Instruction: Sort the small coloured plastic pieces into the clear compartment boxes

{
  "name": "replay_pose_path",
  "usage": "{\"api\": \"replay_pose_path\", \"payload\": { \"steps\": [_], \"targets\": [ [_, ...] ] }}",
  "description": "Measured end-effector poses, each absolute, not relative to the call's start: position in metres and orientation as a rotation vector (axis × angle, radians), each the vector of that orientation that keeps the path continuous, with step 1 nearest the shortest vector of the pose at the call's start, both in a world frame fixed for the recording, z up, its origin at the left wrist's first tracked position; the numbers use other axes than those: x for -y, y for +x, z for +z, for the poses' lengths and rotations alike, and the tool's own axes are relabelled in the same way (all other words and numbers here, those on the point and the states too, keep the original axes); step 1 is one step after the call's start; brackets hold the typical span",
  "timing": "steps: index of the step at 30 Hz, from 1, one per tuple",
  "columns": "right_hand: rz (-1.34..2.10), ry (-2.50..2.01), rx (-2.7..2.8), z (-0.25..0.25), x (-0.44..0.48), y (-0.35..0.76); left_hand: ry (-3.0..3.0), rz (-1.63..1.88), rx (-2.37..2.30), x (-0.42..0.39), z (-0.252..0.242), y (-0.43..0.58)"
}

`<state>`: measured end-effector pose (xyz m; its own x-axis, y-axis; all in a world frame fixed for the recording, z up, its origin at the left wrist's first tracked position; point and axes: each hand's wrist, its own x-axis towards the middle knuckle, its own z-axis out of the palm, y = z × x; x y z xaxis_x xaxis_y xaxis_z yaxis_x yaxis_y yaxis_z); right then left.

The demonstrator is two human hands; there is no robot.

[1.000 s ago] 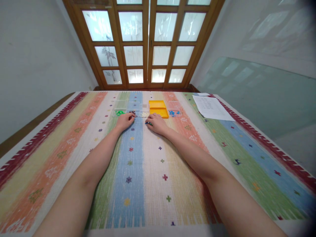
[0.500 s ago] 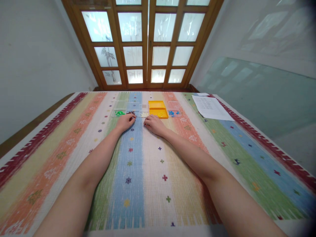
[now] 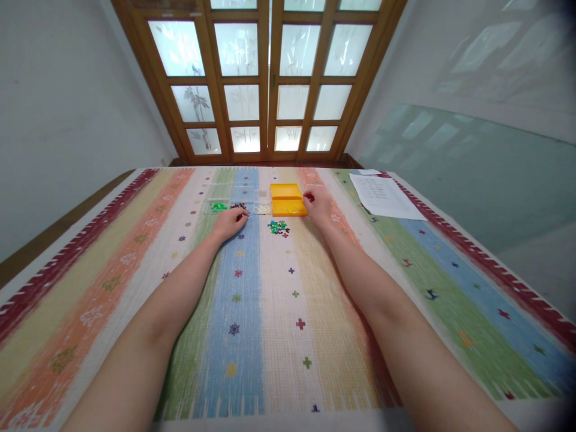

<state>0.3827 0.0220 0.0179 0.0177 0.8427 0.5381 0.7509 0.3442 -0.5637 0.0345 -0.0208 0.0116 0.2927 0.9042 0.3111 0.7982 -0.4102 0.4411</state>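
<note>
A small heap of mixed coloured beads (image 3: 278, 227) lies on the striped cloth (image 3: 270, 312). Behind it stands a row of small trays: green beads (image 3: 218, 206), dark beads (image 3: 240, 206), white beads (image 3: 262, 208) and an orange tray (image 3: 288, 200). My left hand (image 3: 229, 221) rests on the cloth, fingers curled, fingertips just short of the dark-bead tray. My right hand (image 3: 318, 205) lies right of the orange tray with its fingers drawn together, covering the clear tray there. What either hand pinches is too small to make out.
A printed sheet of paper (image 3: 382, 195) lies at the far right of the cloth. A wooden glazed door (image 3: 270, 78) stands behind the table. A glass pane (image 3: 472, 174) leans along the right wall.
My right hand has moved from the cloth's middle to the right, past the orange tray, uncovering the heap of mixed beads. The left hand has stayed put.
</note>
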Motion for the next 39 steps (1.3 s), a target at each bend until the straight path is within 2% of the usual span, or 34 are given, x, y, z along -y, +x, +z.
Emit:
{"api": "replay_pose_path", "payload": {
  "steps": [5,10,15,22,28,39],
  "targets": [
    [0.031,-1.553,1.564,0.007,-0.034,0.425,2.383,0.801,-1.54,0.02,0.01,0.033],
    [0.066,-1.611,1.545,0.003,-0.034,0.426,2.403,0.745,-1.555,0.02,0.009,0.035],
    [0.201,-1.483,1.808,0.011,-0.021,0.394,2.469,0.676,-1.506,0.021,0.007,0.04],
    [0.345,-1.069,2.371,0.025,0.009,0.342,2.489,0.665,-1.473,0.022,0.007,0.042],
    [0.246,-0.952,2.596,0.032,0.028,0.316,2.477,0.666,-1.481,0.023,0.009,0.043],
    [0.007,-1.12,2.631,0.034,0.039,0.304,2.475,0.677,-1.458,0.023,0.01,0.042]
  ]
}}
